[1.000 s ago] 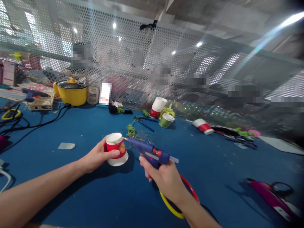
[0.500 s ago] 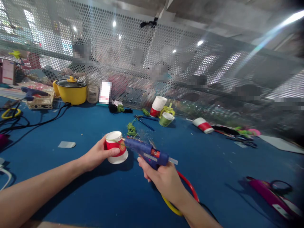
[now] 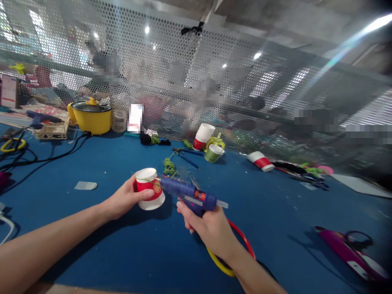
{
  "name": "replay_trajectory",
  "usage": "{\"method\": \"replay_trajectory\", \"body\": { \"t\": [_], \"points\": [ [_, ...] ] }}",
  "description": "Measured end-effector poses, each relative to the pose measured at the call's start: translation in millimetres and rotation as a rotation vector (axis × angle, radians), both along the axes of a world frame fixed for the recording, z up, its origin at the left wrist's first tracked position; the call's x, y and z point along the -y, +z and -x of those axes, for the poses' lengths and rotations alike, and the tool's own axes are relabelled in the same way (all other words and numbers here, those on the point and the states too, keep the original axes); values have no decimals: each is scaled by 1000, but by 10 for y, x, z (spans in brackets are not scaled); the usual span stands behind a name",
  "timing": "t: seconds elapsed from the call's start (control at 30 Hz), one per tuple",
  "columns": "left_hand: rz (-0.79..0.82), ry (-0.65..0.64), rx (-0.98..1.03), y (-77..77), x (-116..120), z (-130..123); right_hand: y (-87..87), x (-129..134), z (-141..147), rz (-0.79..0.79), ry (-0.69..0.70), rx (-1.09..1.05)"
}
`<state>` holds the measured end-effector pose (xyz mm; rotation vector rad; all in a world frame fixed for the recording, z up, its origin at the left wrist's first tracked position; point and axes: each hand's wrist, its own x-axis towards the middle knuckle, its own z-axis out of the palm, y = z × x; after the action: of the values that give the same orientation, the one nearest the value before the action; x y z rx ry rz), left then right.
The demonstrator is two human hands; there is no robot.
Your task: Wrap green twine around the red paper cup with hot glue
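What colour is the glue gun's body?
Blue; the glue gun shows best in the head view.

Perforated grey screen (image 3: pixel 171 73) rises behind blue counter (image 3: pixel 122 253). Grey ceiling (image 3: pixel 275 24) above screen. Long bright light streak (image 3: pixel 378 23) glares above screen's right end. Small round lamps (image 3: pixel 147 30) shine behind screen; pale striped patches (image 3: pixel 36 21) glow behind its left and right parts. Room beyond screen blurred.

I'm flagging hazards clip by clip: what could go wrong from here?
1. The left hand's thumb lies on the cup close below the glue gun's nozzle; if that is hot, a slip might burn it.
2. The right hand aims the gun at the cup's side; pushing too hard might dent or turn it.
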<state>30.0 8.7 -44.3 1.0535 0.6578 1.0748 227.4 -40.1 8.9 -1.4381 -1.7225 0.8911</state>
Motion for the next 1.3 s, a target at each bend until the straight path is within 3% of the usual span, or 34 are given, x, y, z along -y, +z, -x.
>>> {"method": "replay_trajectory", "body": {
  "t": [0.23,0.4,0.63,0.77,0.93,1.1,1.17,1.27,1.3],
  "points": [
    [48,-64,25,48,40,3,125,-134,-147,-39,-104,-216],
    [59,-59,34,60,49,12,115,-536,-517,-61,-371,-218],
    [60,3,5,67,51,10,-139,-1046,-992,43,-519,-26],
    [44,-10,5,57,45,9,-245,-1059,-1120,-17,-561,190],
    [32,-28,3,44,36,12,-218,-980,-1095,-157,-539,409],
    [49,-28,9,62,47,7,-63,-859,-795,-304,-401,487],
    [59,-32,12,71,48,6,26,-757,-557,-319,-234,476],
    [38,-31,-9,68,41,11,121,-558,-140,-254,219,313],
    [27,-30,-17,62,37,14,132,-495,-13,-262,278,274]
  ]
}}
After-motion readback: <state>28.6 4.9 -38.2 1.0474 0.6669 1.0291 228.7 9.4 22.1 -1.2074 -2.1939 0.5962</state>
